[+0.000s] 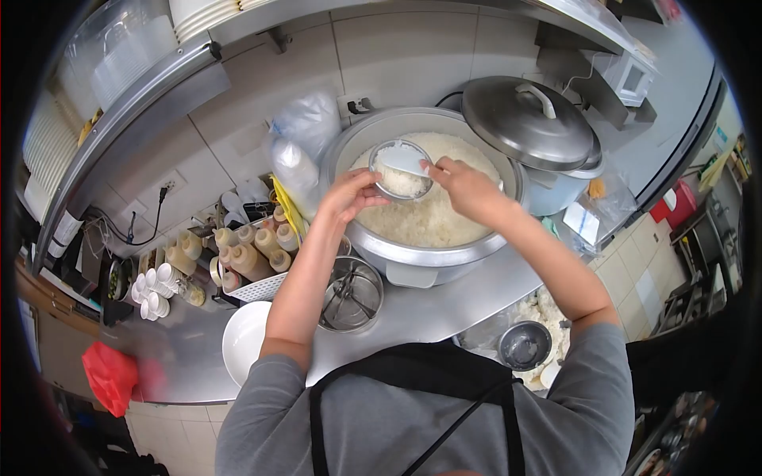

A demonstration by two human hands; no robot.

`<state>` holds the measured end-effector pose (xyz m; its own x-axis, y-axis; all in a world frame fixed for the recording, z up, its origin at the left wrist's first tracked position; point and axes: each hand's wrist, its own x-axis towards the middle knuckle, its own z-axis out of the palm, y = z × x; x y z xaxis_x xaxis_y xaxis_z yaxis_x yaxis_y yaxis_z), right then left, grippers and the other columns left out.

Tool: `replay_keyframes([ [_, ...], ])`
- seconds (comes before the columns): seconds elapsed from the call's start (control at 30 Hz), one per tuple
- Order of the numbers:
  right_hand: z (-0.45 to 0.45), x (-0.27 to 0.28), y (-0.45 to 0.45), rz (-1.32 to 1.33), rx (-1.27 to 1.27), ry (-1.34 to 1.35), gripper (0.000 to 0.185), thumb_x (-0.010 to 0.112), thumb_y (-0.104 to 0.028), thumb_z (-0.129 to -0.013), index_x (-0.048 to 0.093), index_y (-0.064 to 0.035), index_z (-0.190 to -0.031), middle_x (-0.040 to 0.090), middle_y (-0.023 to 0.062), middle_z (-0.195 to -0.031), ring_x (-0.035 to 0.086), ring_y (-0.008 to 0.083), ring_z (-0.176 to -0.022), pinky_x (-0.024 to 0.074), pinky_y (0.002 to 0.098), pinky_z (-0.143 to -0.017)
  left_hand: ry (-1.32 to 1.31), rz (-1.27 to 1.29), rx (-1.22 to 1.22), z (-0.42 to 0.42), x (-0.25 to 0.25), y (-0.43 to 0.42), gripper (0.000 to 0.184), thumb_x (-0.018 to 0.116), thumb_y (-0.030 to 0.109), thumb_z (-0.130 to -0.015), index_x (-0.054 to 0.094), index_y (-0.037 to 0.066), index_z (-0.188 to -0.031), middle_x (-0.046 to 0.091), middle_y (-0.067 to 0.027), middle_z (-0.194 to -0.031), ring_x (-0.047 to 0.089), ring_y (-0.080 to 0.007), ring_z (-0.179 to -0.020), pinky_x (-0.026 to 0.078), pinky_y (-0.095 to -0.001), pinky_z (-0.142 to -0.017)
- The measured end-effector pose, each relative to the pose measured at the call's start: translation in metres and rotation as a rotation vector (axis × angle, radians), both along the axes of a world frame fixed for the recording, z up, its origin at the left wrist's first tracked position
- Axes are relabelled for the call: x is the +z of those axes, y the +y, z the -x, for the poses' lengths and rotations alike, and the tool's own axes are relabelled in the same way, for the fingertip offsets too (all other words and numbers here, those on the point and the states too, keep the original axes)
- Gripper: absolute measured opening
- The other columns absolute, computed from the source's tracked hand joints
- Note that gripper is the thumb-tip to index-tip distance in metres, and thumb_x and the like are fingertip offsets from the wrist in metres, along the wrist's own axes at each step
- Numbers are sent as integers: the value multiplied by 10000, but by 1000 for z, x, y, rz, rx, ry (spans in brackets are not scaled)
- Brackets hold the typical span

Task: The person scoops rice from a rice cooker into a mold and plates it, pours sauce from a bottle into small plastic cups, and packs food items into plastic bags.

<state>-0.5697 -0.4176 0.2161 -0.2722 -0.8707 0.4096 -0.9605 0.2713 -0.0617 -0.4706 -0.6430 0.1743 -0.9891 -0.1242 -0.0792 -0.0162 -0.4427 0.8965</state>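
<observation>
Over a large rice cooker (512, 170) full of cooked white rice (436, 224), my left hand (355, 195) grips a small round metal bowl (429, 184) by its left side. Rice lies inside the bowl. My right hand (468, 189) has its fingers closed round a pale rice paddle (403, 161). The paddle's flat blade lies across the upper part of the bowl and hides some of the rice in it.
The cooker's lid (520, 123) leans at the back right. Left of the cooker are a metal container (361, 305) with utensils, a white bowl (242, 341) and a basket of squeeze bottles (248, 258). A dark bowl (525, 346) sits on rice at the lower right.
</observation>
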Motion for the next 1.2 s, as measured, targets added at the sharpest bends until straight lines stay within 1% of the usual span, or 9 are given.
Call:
replay_keyframes([
  [0.07, 9, 11, 3, -17, 34, -40, 489, 472, 55, -726, 459, -101, -1189, 512, 119, -980, 535, 307, -846, 439, 368, -709, 17, -4, 17, -1, 0, 6, 341, 572, 102, -779, 452, -82, -1039, 555, -168, -956, 593, -240, -816, 522, -359, -709],
  [0.13, 18, 23, 3, 280, -46, -148, 475, 469, 56, -738, 460, -92, -1189, 507, 125, -1001, 535, 309, -842, 434, 367, -702, 43, -15, 38, 0, 2, 10, 336, 572, 102, -779, 456, -79, -1037, 558, -164, -949, 592, -236, -819, 520, -356, -712],
  [0.23, 7, 6, -4, 91, -71, -51, 437, 463, 52, -752, 473, -68, -1172, 503, 139, -1018, 534, 314, -849, 430, 367, -707, 62, 52, 34, -1, 5, 10, 324, 568, 101, -782, 459, -74, -1031, 558, -158, -945, 593, -232, -817, 517, -356, -719],
  [0.43, 9, 19, -3, 289, -124, -271, 451, 470, 61, -697, 480, -31, -1138, 493, 166, -982, 529, 333, -866, 436, 395, -744, 78, 13, 78, -1, 2, 11, 301, 550, 102, -796, 451, -71, -1021, 551, -154, -949, 592, -242, -828, 513, -370, -728],
  [0.57, 1, -4, -12, 137, -95, -188, 460, 464, 70, -692, 475, -33, -1141, 498, 168, -954, 534, 330, -849, 442, 393, -726, 137, -67, 159, 2, 1, 14, 271, 536, 104, -806, 457, -55, -1009, 551, -161, -953, 587, -256, -844, 504, -395, -748],
  [0.87, 20, 24, -1, 88, -326, -146, 591, 437, 89, -736, 405, -193, -1255, 508, 135, -964, 539, 302, -848, 435, 378, -728, 116, -117, 192, 0, -8, 4, 240, 539, 116, -807, 483, -47, -974, 564, -163, -935, 593, -259, -827, 513, -390, -726],
  [0.97, 44, 6, 0, 67, -303, -185, 489, 475, 2, -766, 473, -206, -1208, 510, 141, -967, 530, 288, -901, 430, 368, -760, 109, -105, 188, -3, -13, -3, 271, 553, 127, -799, 486, -56, -986, 562, -177, -962, 578, -273, -874, 505, -399, -754],
  [1.03, 53, 2, 0, 87, -208, -294, 269, 479, -190, -771, 626, -126, -988, 496, 195, -989, 529, 330, -878, 425, 402, -767, 97, -93, 178, -5, -14, -8, 305, 565, 138, -791, 484, -65, -1003, 555, -194, -1000, 562, -291, -929, 492, -414, -792],
  [1.2, 60, 6, -8, -19, -349, -449, 407, 372, -368, -779, 679, -105, -737, 497, 164, -976, 531, 306, -870, 406, 398, -784, 108, -70, 190, -12, -11, -9, 228, 536, 117, -809, 501, -53, -958, 575, -154, -925, 597, -244, -837, 522, -377, -711],
])
